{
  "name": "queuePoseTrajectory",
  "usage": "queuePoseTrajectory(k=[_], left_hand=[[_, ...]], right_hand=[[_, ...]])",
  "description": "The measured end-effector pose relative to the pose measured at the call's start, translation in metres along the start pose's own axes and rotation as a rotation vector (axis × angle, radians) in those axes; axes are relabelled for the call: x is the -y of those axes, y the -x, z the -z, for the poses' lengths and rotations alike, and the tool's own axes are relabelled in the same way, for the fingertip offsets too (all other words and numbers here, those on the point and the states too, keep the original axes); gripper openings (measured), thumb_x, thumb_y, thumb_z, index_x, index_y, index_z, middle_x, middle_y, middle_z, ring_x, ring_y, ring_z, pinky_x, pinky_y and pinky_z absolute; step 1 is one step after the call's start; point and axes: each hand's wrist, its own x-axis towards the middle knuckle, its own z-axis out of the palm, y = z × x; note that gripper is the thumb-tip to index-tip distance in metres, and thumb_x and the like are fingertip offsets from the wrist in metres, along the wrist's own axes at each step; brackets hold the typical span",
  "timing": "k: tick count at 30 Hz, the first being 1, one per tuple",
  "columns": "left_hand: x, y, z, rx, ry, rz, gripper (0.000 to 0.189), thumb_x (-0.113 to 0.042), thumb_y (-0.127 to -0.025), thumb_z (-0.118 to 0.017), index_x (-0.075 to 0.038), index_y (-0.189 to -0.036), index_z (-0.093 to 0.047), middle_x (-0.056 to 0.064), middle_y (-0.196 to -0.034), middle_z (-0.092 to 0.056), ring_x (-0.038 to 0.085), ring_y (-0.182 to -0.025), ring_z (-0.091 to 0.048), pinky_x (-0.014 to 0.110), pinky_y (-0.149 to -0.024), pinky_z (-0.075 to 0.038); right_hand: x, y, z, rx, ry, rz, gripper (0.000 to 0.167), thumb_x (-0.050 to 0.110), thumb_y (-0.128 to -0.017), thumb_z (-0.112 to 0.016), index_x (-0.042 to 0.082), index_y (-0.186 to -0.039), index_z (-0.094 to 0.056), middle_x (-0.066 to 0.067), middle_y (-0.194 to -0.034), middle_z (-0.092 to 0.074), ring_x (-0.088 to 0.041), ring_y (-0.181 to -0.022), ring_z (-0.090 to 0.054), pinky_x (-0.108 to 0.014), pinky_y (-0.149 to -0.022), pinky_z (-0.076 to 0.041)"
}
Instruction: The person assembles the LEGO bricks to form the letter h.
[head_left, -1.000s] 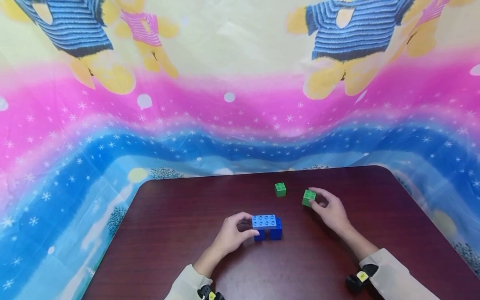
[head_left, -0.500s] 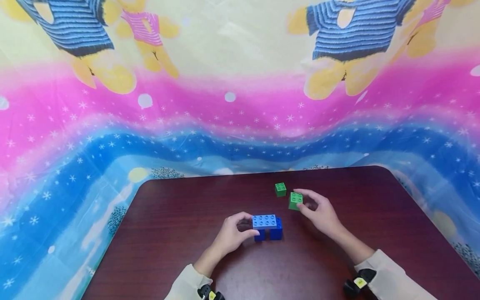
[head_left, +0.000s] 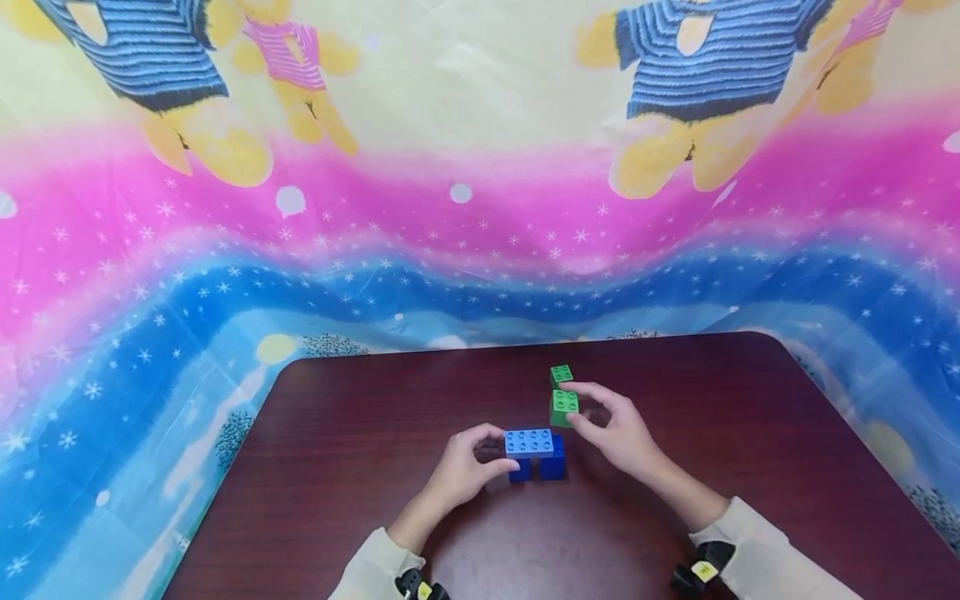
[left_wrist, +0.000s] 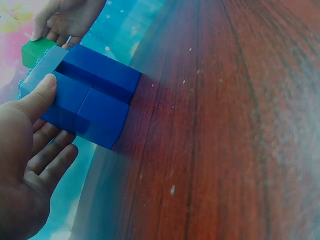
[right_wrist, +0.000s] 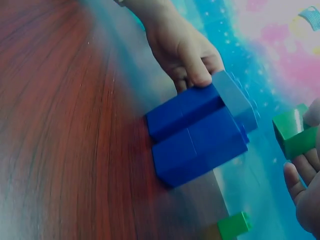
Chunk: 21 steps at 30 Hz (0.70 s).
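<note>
Two dark blue toy brick stacks (head_left: 552, 468) stand side by side on the table with a narrow gap between them. Across their tops lies a light blue brick (head_left: 528, 442) with studs, leaving part of the right stack's top uncovered. My left hand (head_left: 463, 471) grips the left end of this bridge, thumb in front, other fingers behind. Between thumb and fingers, my right hand (head_left: 621, 429) pinches a green brick (head_left: 564, 408), held up beside and above the right end of the bridge. Its hollow underside shows in the right wrist view, apart from the blue bricks.
Another green brick (head_left: 561, 373) sits farther back on the dark red-brown wooden table (head_left: 375, 417), partly behind the held one. A patterned cloth (head_left: 465, 250) hangs just past the table's far edge.
My right hand has carried the green brick leftward, from the right of the other green brick to near the blue bridge's right end. The left hand and blue bricks have stayed put.
</note>
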Motion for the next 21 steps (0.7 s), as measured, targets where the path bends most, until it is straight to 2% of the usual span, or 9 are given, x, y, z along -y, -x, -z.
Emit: queuePoseTrajectory(k=[9,16,21], left_hand=[[0.000,0.001,-0.001,0.004,0.007,0.006,0.031,-0.026,-0.086,-0.084,-0.017,-0.113,-0.070,-0.001,-0.108,-0.073,0.010,-0.097,-0.071,0.027,-0.086,-0.058],[0.000,0.000,-0.001,0.006,0.026,0.002,0.030,-0.024,-0.086,-0.083,-0.017,-0.111,-0.070,-0.002,-0.107,-0.073,0.011,-0.097,-0.071,0.026,-0.087,-0.058],[0.000,-0.001,-0.002,0.011,0.051,-0.011,0.028,-0.020,-0.086,-0.083,-0.015,-0.111,-0.071,-0.001,-0.106,-0.074,0.011,-0.096,-0.072,0.027,-0.086,-0.058]], right_hand=[[0.014,-0.002,-0.015,0.035,0.004,0.061,0.042,0.008,-0.094,-0.073,0.013,-0.135,-0.065,-0.004,-0.117,-0.067,-0.018,-0.079,-0.062,-0.030,-0.065,-0.057],[0.022,-0.005,-0.027,0.083,-0.018,0.117,0.043,0.008,-0.094,-0.074,0.013,-0.136,-0.065,-0.003,-0.125,-0.067,-0.015,-0.087,-0.064,-0.030,-0.074,-0.058],[0.024,-0.006,-0.033,0.094,-0.018,0.140,0.041,0.011,-0.095,-0.074,0.013,-0.135,-0.066,-0.001,-0.129,-0.067,-0.014,-0.108,-0.065,-0.041,-0.089,-0.058]])
